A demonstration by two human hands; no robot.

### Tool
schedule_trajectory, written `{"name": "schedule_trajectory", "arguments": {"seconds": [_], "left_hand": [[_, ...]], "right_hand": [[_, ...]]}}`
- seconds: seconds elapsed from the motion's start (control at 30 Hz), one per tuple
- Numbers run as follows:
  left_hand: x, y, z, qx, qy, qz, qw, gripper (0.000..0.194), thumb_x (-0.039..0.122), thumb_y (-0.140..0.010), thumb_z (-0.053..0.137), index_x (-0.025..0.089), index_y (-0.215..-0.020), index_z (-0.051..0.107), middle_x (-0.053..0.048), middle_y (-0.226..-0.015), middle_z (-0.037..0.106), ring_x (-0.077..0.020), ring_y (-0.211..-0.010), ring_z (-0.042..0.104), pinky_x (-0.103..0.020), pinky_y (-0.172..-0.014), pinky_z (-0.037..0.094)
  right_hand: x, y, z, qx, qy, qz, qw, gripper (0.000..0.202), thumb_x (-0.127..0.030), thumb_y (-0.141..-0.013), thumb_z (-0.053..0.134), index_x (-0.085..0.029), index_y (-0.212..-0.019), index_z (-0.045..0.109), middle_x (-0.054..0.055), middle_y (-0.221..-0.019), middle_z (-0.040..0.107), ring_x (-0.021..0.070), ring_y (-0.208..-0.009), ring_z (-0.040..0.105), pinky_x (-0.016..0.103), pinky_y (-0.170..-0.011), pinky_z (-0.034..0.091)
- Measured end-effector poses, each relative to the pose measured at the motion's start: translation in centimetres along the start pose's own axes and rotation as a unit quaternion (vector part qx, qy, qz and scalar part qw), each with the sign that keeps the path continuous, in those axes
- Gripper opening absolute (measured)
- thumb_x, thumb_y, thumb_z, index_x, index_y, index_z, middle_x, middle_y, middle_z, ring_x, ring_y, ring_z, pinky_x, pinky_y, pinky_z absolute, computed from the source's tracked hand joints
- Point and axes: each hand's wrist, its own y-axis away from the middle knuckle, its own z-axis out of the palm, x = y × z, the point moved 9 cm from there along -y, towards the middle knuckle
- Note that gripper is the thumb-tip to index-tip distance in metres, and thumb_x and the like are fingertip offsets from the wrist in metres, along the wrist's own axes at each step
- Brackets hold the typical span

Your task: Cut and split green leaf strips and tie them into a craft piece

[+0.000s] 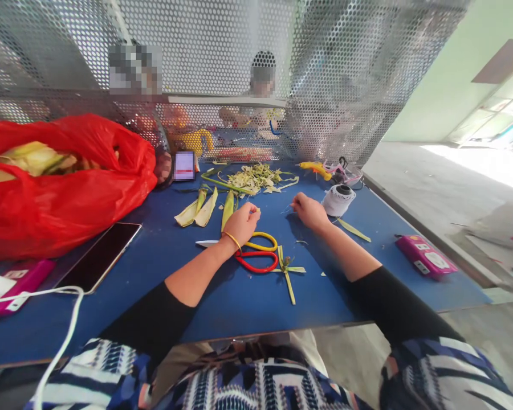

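Your tabletop [342, 310]: both hands at work beyond the scissors [259, 253].
Your left hand [240, 223], just beyond the scissors, is pinched closed; your right hand [311, 212], beyond them and to the right, has its fingertips drawn together too. The spool [338, 204] stands farther right of the scissors. Your left fingertips seem to hold a scrap [258, 212], your right ones thread [287, 209]; keep its tension light and even, slack clear of the scissors.

On the table [248, 310], scissors [256, 253] lie before leaf scraps [256, 178], left of the spool [337, 202].
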Motion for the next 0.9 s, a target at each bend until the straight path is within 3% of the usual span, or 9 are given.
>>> {"name": "schedule_trajectory", "arguments": {"seconds": [0.17,0.27,0.4,0.57,0.77,0.9], "left_hand": [[-0.9,-0.8,-1.0,0.009,0.157,-0.053,0.986,0.019,0.015,-0.083,0.057,0.019,-0.066,0.053,0.005,-0.056,0.05,-0.0107,-0.054,0.048,-0.023,-0.054,0.036],[-1.8,-0.7,-1.0,0.003,0.232,-0.112,0.966,0.013,0.016,-0.082,0.059,0.017,-0.069,0.056,0.003,-0.063,0.056,-0.0097,-0.058,0.054,-0.019,-0.049,0.035],[-2.3,-0.6,-0.2,-0.046,0.335,-0.156,0.928,0.011,0.016,-0.082,0.06,0.017,-0.075,0.053,-0.001,-0.072,0.064,-0.0068,-0.048,0.052,-0.016,-0.04,0.032],[-2.4,-0.1,0.0,-0.056,0.373,-0.2,0.904,0.018,0.012,-0.086,0.053,0.018,-0.071,0.047,0.003,-0.063,0.06,-0.0018,-0.034,0.036,-0.014,-0.033,0.022],[-2.3,1.3,2.9,-0.199,0.441,-0.28,0.829,0.033,0.011,-0.092,0.048,0.016,-0.06,0.047,0.008,-0.043,0.037,-0.0008,-0.028,0.024,-0.01,-0.029,0.015],[-2.1,1.5,3.6,-0.237,0.454,-0.297,0.806,0.035,0.009,-0.095,0.045,0.015,-0.06,0.047,0.007,-0.044,0.039,0.0001,-0.027,0.024,-0.008,-0.029,0.017]], "right_hand": [[-4.6,0.5,-0.9,-0.005,0.022,-0.076,0.997,0.018,-0.025,-0.099,0.048,-0.018,-0.109,0.062,0.012,-0.106,0.075,0.0248,-0.095,0.067,0.029,-0.067,0.037],[-8.3,1.6,-0.9,-0.009,0.051,-0.173,0.984,0.02,-0.024,-0.101,0.047,-0.015,-0.11,0.062,0.015,-0.108,0.074,0.024,-0.098,0.067,0.029,-0.071,0.038],[-11.3,2.6,-0.8,-0.012,0.082,-0.252,0.964,0.024,-0.023,-0.104,0.041,-0.012,-0.112,0.061,0.015,-0.104,0.073,0.0233,-0.098,0.067,0.029,-0.075,0.039],[-12.7,3.7,-0.4,-0.028,0.101,-0.316,0.943,0.025,-0.021,-0.105,0.039,-0.01,-0.111,0.061,0.015,-0.101,0.072,0.0229,-0.096,0.067,0.031,-0.077,0.04],[-14.6,6.7,-0.3,0.0,0.108,-0.421,0.9,0.023,-0.016,-0.104,0.039,-0.01,-0.108,0.061,0.015,-0.099,0.07,0.0232,-0.093,0.065,0.034,-0.076,0.042],[-15.3,8.5,-0.6,0.021,0.103,-0.466,0.879,0.028,-0.018,-0.105,0.035,-0.011,-0.102,0.062,0.015,-0.094,0.07,0.0237,-0.091,0.064,0.035,-0.076,0.043]]}}
